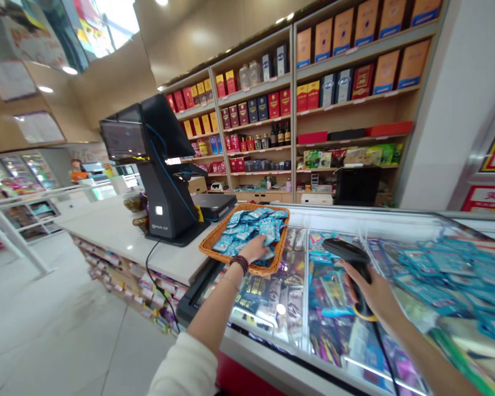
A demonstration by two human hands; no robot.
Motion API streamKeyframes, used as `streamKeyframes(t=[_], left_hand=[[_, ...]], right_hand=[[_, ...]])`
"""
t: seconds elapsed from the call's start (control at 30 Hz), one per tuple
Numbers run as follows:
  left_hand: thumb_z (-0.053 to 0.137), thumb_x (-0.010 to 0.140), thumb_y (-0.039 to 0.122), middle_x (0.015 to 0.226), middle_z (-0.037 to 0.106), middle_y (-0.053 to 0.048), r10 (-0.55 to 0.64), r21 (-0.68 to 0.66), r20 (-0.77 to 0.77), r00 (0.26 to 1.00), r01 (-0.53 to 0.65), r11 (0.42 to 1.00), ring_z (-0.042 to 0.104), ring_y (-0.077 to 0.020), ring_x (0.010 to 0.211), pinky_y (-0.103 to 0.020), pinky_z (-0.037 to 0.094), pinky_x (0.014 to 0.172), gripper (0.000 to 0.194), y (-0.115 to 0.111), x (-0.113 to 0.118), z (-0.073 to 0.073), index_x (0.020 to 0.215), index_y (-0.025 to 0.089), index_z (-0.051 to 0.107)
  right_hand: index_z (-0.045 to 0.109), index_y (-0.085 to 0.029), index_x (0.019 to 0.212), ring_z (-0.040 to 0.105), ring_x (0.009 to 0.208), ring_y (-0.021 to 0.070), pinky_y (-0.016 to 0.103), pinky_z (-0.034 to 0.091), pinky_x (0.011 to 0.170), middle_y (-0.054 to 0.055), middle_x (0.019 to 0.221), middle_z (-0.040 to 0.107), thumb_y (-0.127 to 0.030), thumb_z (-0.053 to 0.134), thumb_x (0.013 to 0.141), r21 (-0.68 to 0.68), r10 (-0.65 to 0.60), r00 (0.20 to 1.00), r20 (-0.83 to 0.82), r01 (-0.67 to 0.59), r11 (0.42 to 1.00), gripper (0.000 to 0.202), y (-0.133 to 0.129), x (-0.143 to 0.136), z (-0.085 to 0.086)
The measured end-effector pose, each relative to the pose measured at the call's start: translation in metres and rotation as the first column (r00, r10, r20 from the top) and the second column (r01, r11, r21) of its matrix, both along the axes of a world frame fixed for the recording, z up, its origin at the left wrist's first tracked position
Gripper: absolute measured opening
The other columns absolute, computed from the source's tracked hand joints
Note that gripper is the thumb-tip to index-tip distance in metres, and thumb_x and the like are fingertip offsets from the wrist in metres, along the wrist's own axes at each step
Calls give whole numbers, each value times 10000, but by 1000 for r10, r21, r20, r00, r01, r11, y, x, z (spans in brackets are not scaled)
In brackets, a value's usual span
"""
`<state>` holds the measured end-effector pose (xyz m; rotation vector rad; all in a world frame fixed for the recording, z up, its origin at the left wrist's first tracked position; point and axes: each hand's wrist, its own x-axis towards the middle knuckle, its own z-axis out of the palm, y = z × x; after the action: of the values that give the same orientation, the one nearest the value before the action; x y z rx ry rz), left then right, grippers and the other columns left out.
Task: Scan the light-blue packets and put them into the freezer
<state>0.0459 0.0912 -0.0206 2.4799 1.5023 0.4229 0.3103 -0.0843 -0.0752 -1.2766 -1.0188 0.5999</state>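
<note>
My left hand (253,248) reaches into a wicker basket (214,254) heaped with small blue packets (253,224); its fingers rest among the packets at the near edge, and whether they grip one is hidden. A dark bead bracelet sits on that wrist. My right hand (371,291) holds a black barcode scanner (346,252) by its handle above the glass counter top (334,308), the scanner head pointing left toward the basket. A cable runs down from the scanner along my forearm.
A black point-of-sale terminal (157,165) stands on the white counter (111,231) left of the basket. More blue packets (462,269) lie on the glass at right. Shelves of boxed goods (297,99) fill the wall behind. Open floor lies at left.
</note>
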Motion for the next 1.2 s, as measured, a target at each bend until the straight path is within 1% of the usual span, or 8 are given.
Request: streamKeyframes(t=[0.1, 0.23, 0.43, 0.57, 0.77, 0.9, 1.07, 1.2], left_hand=[[761, 836, 348, 1396, 646, -238, 118, 30, -104, 988, -115, 993, 589, -354, 1335, -391, 423, 1108, 624, 3, 1, 5, 1373, 85, 583], [605, 961, 364, 1222, 740, -213, 210, 62, -178, 961, -202, 977, 676, -325, 1203, -359, 473, 998, 348, -3, -3, 21, 1176, 107, 698], [434, 1054, 402, 1050, 770, -156, 222, 175, 383, 897, -306, 936, 720, -270, 1032, -325, 505, 874, 364, -24, 6, 39, 1140, 166, 697], [526, 1002, 496, 899, 735, -56, 66, -101, 817, 573, 30, 994, 686, -182, 791, -291, 560, 760, 345, -39, 47, 18, 1035, 188, 676], [886, 722, 221, 1021, 720, -33, 346, -388, 920, 186, 562, 731, 716, -149, 866, -354, 599, 909, 597, -54, 112, -39, 1240, 236, 589], [920, 670, 184, 1151, 723, -71, 338, -363, 930, 146, 508, 781, 726, -178, 942, -415, 591, 958, 893, -50, 124, -69, 1444, 293, 488], [991, 501, 182, 1239, 725, -129, 90, -259, 928, 363, 450, 854, 695, -267, 1111, -426, 554, 1028, 814, -40, 118, -86, 1263, 185, 704], [979, 554, 295, 1093, 777, -115, 75, -241, 919, 388, 400, 884, 723, -251, 1004, -406, 578, 969, 630, -37, 116, -86, 1132, 150, 770]], right_hand=[[557, -238, 627, 458, 333, 113, 251, 366, 349, -35, 453, 546, -701, 742, 755, -33, 43, 997, -66, -45, 998, 515, -2, 7, 0], [562, -236, 611, 450, 324, 116, 260, 376, 361, -38, 414, 524, -675, 734, 782, -54, 56, 997, -53, -59, 997, 502, -4, 9, 2], [580, -231, 621, 460, 331, 118, 262, 382, 362, -35, 436, 542, -665, 740, 779, -41, 65, 997, -47, -67, 997, 489, -3, 7, 3], [571, -233, 605, 468, 336, 123, 262, 386, 366, -30, 421, 539, -684, 741, 767, -77, 75, 996, -43, -78, 994, 509, -3, 9, 3], [609, -223, 710, 484, 352, 122, 267, 395, 351, -27, 535, 602, -704, 777, 711, -56, 30, 990, -137, -38, 998, 509, -6, 14, 2], [610, -226, 691, 495, 360, 131, 278, 415, 373, -21, 514, 598, -705, 752, 742, -74, 35, 994, -106, -43, 996, 502, -5, 18, -2], [578, -234, 623, 505, 361, 131, 274, 420, 402, -26, 468, 565, -705, 717, 787, -82, 68, 997, -32, -70, 994, 517, -6, 17, -1], [587, -230, 630, 503, 364, 124, 271, 416, 412, -30, 470, 562, -711, 718, 788, -74, 79, 997, -27, -81, 994, 523, -7, 16, 1]])
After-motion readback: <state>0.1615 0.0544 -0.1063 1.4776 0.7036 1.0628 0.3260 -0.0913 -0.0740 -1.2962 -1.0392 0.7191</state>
